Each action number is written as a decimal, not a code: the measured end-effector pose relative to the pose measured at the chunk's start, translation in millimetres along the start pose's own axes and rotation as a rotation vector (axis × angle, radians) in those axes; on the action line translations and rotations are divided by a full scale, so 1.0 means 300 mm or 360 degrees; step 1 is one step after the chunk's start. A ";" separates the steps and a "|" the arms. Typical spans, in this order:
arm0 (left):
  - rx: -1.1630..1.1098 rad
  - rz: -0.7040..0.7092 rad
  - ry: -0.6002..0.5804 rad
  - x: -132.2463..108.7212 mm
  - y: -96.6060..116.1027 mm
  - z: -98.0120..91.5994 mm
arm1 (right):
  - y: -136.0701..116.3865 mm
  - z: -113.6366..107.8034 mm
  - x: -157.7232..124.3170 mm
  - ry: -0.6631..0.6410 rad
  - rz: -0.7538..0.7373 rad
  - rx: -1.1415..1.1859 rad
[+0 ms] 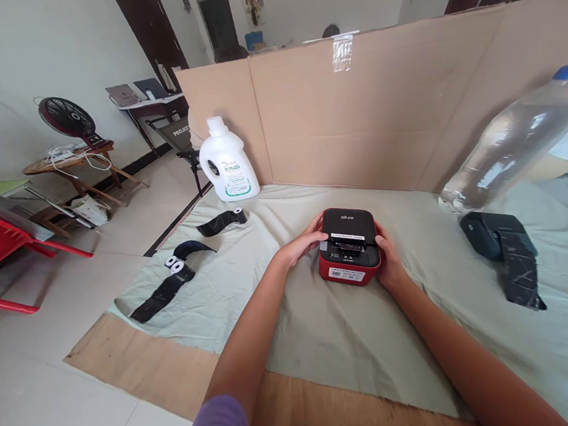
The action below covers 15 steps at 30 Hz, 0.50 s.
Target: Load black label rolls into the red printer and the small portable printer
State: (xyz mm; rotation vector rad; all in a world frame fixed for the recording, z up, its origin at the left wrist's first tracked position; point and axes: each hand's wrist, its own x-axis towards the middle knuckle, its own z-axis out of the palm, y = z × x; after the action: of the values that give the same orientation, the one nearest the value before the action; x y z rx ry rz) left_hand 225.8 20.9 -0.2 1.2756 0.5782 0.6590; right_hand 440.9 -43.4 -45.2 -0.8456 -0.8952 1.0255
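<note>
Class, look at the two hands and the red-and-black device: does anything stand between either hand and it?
Nothing visible does: the left hand and right hand already grip opposite sides of the red-and-black device.

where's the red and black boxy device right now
In the head view, the red and black boxy device is just right of centre, over the pale green cloth, with the left hand and right hand gripping its sides.
</note>
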 end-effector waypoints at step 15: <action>-0.0023 -0.0049 0.0122 -0.007 -0.008 0.034 | -0.027 0.012 0.012 0.0002 -0.0010 -0.0018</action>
State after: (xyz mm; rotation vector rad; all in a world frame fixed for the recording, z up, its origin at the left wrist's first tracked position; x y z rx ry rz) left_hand 231.8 12.2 -0.3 1.2299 0.6537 0.6877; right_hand 441.2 -41.9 -35.8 -0.8526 -0.9025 1.0153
